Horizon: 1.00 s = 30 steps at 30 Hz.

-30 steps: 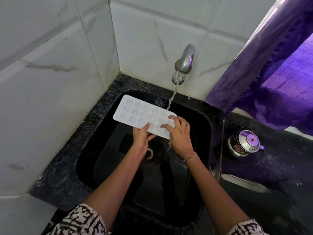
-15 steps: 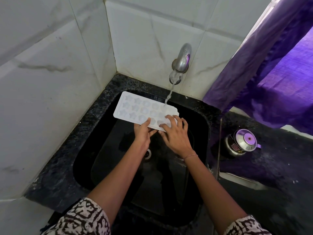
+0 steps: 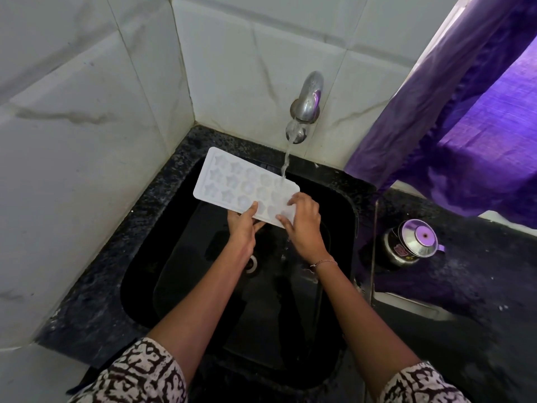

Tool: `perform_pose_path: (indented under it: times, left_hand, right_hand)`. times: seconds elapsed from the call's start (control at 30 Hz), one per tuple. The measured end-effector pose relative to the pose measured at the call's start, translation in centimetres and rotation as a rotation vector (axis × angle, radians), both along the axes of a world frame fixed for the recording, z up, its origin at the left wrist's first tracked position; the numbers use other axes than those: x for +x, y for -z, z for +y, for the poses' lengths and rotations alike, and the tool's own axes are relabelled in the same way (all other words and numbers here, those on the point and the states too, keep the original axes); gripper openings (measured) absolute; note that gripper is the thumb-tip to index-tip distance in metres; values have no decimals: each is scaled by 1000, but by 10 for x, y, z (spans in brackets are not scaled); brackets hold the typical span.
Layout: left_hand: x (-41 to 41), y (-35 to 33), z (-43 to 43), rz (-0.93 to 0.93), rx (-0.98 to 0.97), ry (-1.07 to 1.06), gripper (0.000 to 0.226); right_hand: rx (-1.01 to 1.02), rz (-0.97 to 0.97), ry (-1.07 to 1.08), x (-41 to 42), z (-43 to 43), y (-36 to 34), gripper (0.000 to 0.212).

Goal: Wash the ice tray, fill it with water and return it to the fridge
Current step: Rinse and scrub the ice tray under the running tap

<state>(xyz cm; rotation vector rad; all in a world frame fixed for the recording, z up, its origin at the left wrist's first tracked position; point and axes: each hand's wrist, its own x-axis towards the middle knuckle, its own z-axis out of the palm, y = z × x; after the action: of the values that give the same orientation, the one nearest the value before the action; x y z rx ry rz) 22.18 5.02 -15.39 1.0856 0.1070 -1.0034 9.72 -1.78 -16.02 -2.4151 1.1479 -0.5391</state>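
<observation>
Ice tray (image 3: 244, 184): white, with star-shaped and round moulds facing up. It is held above the black sink (image 3: 145, 286), toward the back left corner, and tilts slightly. Its far left end reaches over the sink's rim; its right end sits under the tap (image 3: 308, 103).

Water stream (image 3: 286, 161): runs from the spout and lands on the tray's right end, near the far edge. A thin trickle falls off the near right corner, between the two hands.

Left hand (image 3: 242, 228): grips the near long edge of the tray around mid-length. The thumb lies flat on top, pointing across the moulds. The fingers are tucked beneath, with only their tips showing past the edge. The grasp is closed on the tray.

Right hand (image 3: 303, 225): clasps the tray's right end. The fingers curl down over the top surface at the corner and the thumb meets the near edge, so the tray is pinched between them. A thin bracelet (image 3: 324, 261) sits on the wrist.

Both forearms reach in over the basin, with patterned sleeves (image 3: 139, 373) at the bottom edge of view. The drain (image 3: 251, 263) is partly hidden behind the left wrist.

Surroundings: white marbled tiles (image 3: 87, 141) on the two walls. A dark speckled counter (image 3: 479, 301) lies to the right, and a lidded steel pot (image 3: 412, 242) stands on it near the sink. A purple curtain (image 3: 465, 126) hangs above the pot.
</observation>
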Motion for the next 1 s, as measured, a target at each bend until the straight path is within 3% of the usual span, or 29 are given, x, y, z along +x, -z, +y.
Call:
perform_pose_path:
  times: [0.07,0.17,0.23,0.27,0.4,0.5,0.57,0.7,0.83,0.9,1.0]
  left_hand:
    - [1,0,2,1,-5,-14,51]
    - [-1,-1,4,14,3,-20,51]
    - [-2,-1,7,21,20,-7,52]
    - [-2,1,8,20,25,6,53]
    - [0,6,20,-24,34,152,53]
    - [16,9,41,-117,-3,458,43]
    - [38,14,57,-56,-69,595,56]
    - [77,16,79,294,-210,446,69]
    - [97,12,84,343,-158,344,107]
    - [101,6,83,328,-134,369,106]
    - [98,-6,78,298,-36,431,79]
  right_hand:
    - [244,-228,226,1,0,7,48]
    - [853,-534,472,6,3,16,59]
    - [1180,-710,521,10,5,17,49]
    - [1247,-754,516,11,6,16,43]
    - [1233,-762,503,16,6,22,29]
    - [1275,-756,536,16,5,26,19]
    - [1345,-756,572,13,6,29,18]
    - [1567,-758,639,5,9,42,17]
    - [1731,-591,631,3,10,53,20]
    - [1700,-472,619,3,11,54,22]
    - [1469,-275,574,3,11,47,20]
